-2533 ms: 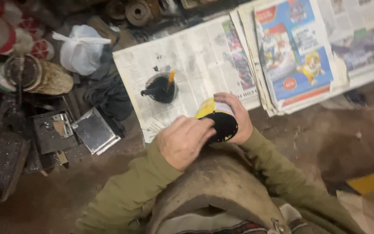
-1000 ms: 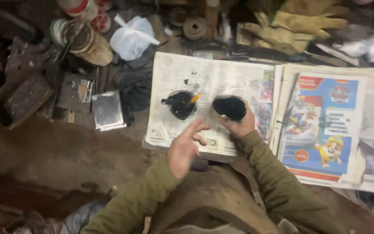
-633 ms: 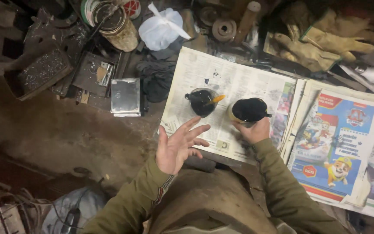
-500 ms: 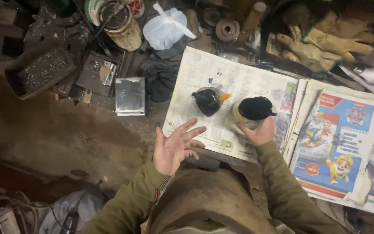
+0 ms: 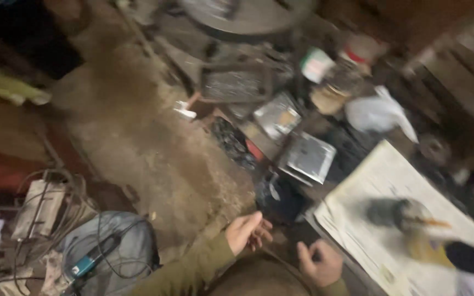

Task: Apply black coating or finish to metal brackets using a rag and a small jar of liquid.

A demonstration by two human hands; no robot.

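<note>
- Head view, hands: the left hand (image 5: 248, 233) hung over the dirt floor (image 5: 154, 159) with its fingers loosely curled and nothing in them. The right hand (image 5: 319, 263) sat close to the body at the near edge of the newspaper (image 5: 379, 186), fingers half bent, also holding nothing. Both hands were apart from every object.
- Head view, containers: a dark round pot (image 5: 393, 212) with an orange stick across its top stood on the newspaper. A yellow container with a black top (image 5: 456, 253) stood just beside it, toward the lower right. Both were well clear of the right hand. Judged from the layout, the paper served as a liner to keep the containers' contents off the ground.
- Head view, surroundings: a grey metal box (image 5: 308, 158) lay just beyond the newspaper's far corner. A white plastic bag (image 5: 379, 115) lay farther back among scrap parts. A grey bundle with a blue tool and cables (image 5: 105, 252) lay near the left forearm.
- Head view, limits: heavy motion blur hid finer detail.
</note>
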